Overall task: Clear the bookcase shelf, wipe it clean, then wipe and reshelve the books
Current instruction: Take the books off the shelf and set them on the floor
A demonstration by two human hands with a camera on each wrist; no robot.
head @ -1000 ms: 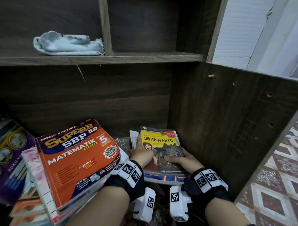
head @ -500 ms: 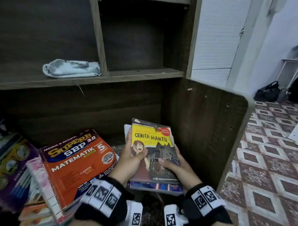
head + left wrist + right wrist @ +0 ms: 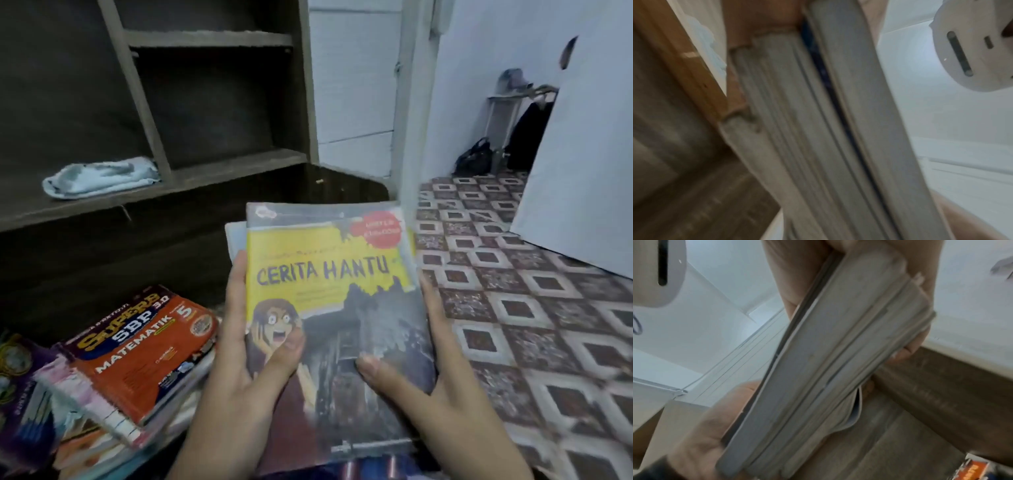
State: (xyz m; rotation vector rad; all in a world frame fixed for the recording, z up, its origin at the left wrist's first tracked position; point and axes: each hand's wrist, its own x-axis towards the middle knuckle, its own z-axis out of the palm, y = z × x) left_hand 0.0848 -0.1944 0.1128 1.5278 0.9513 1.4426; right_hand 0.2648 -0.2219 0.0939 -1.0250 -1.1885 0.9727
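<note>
Currently | book stack (image 3: 342,308) clamped by L hand (image 3: 239,342) at 9, R hand (image 3: 435,370) at 3 | judged stiff, slick-covered, moderate wt; side edges best gripped.

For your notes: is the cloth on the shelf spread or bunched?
Bunched: the cloth lies crumpled in folds on the shelf.

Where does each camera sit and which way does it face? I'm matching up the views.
Head: on the head, looking down at the book stack gripped by the left hand and right hand.
Left wrist: beside the stack's page edges; fingers show.
Right wrist: opposite side; palm and fingers show.
All share the stack.
</note>
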